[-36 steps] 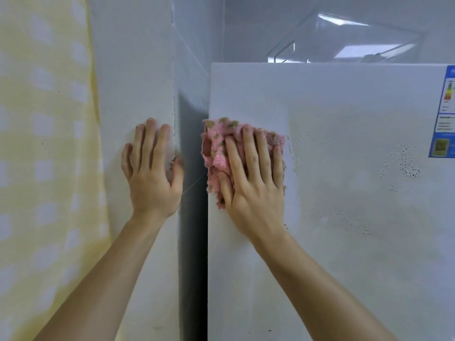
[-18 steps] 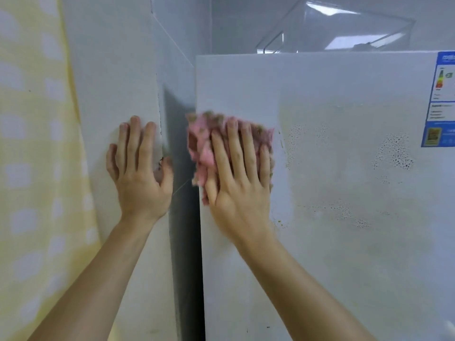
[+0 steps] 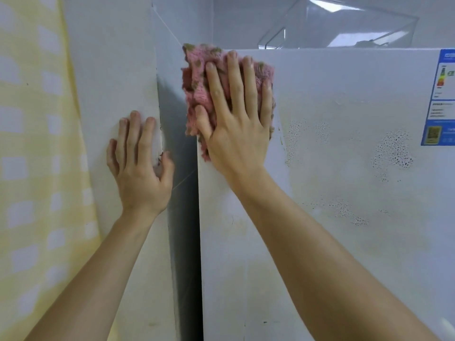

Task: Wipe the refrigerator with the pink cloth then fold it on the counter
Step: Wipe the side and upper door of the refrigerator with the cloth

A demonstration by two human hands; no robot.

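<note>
The white refrigerator door (image 3: 344,217) fills the right of the view, with patches of small dark droplets on it. My right hand (image 3: 236,124) lies flat with fingers spread, pressing the crumpled pink cloth (image 3: 197,77) against the door's top left corner. The cloth has brownish spots and sticks out past the door's left and top edges. My left hand (image 3: 140,168) rests flat and empty on the white wall panel (image 3: 113,70) to the left of the dark gap beside the refrigerator.
A yellow and white checked curtain (image 3: 32,168) hangs at far left. A blue energy label (image 3: 440,99) sits on the door's right edge. A clear plastic container (image 3: 344,28) stands on top of the refrigerator. A narrow dark gap (image 3: 187,242) separates wall and refrigerator.
My right hand has slid the pink cloth upward along the door's left edge to its top corner. My left hand stays on the wall panel.
</note>
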